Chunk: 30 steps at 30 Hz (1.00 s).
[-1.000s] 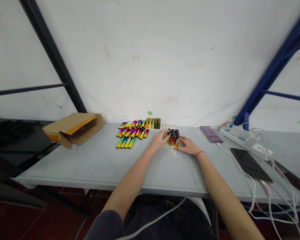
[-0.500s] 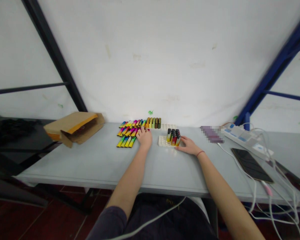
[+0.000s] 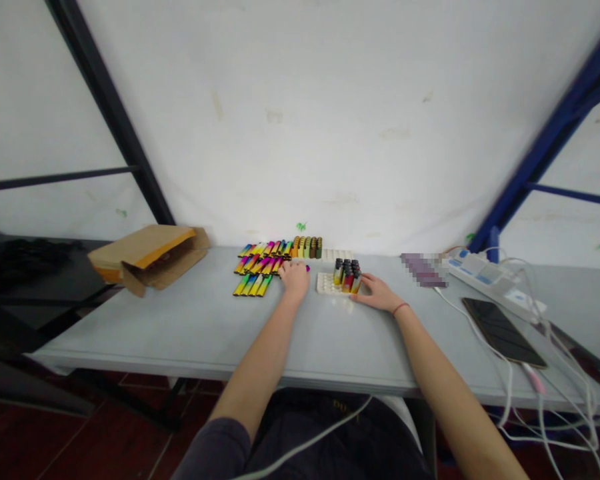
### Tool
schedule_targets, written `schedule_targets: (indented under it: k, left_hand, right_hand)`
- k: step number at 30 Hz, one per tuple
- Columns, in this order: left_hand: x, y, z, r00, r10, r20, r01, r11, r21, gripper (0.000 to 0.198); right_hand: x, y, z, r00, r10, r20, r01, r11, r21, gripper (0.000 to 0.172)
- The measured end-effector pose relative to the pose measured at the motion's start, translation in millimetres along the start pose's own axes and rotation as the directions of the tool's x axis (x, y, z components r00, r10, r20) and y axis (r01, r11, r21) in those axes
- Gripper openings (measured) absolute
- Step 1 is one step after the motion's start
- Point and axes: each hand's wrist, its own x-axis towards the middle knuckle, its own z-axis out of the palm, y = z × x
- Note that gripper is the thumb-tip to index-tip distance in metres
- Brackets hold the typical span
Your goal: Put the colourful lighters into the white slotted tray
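**Left hand (image 3: 295,280) on lighter rows, right hand (image 3: 377,293) by the tray**

Left hand sits at the right end of the rainbow lighters (image 3: 260,265), center of frame, fingers curled down on them. Grip unclear: can't tell if they're closed on a lighter. A magenta lighter end shows just right of those fingers.

Right hand lies on the surface (image 3: 180,333), fingers open and extended, not gripping, tips just beside the standing lighters (image 3: 347,275). Those stand upright in a tight cluster at the right end of a white tray (image 3: 325,285), between the two hands. The tray's left part has no lighters in it.

Rainbow lighters lie flat in slanted rows. Behind them is a row of gold and green lighters (image 3: 307,247), with a second white tray (image 3: 336,254) to its right.

Upper left of the surface: open kraft mailer (image 3: 150,257) with orange edging. Right side: pixelated purple item (image 3: 423,269), white power strip (image 3: 490,280), dark phone (image 3: 500,330) lying face up, and white cables (image 3: 507,373) running off the front edge. Behind the surface: white sheet (image 3: 300,120), with black (image 3: 110,113) and blue (image 3: 555,133) frame posts.
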Motion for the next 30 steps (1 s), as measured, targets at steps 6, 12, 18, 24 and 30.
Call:
schedule_targets:
  k: [6,12,18,24,30]
  left_hand:
    - [11.7,8.7,0.7,0.999,-0.006,0.036,0.027,0.779,-0.626,0.013]
    - [10.3,27.5,-2.0,0.974,-0.057,0.217,0.223,0.132,-0.966,0.01]
    - [6.1,29.3,-7.3,0.929,0.012,0.37,0.37,-0.076,-0.926,0.023]
    - [2.8,31.9,-6.1,0.949,-0.081,0.306,0.291,-0.16,-0.943,0.035]
    - [5.3,22.3,-7.4,0.895,-0.165,0.414,0.384,-0.187,-0.904,0.054]
  right_hand:
    - [0.2,1.4,0.3,1.0,-0.023,-0.01,0.023,1.0,0.011,0.069]
    - [0.6,2.2,0.6,0.999,-0.035,-0.009,0.036,0.999,0.015,0.071]
    - [0.9,2.9,1.6,1.0,-0.029,-0.007,0.029,1.0,0.002,0.07]
    - [1.1,2.4,1.7,0.999,-0.031,-0.011,0.031,1.0,0.006,0.07]
    - [1.3,5.0,3.4,0.999,-0.034,-0.026,0.035,0.999,0.015,0.068]
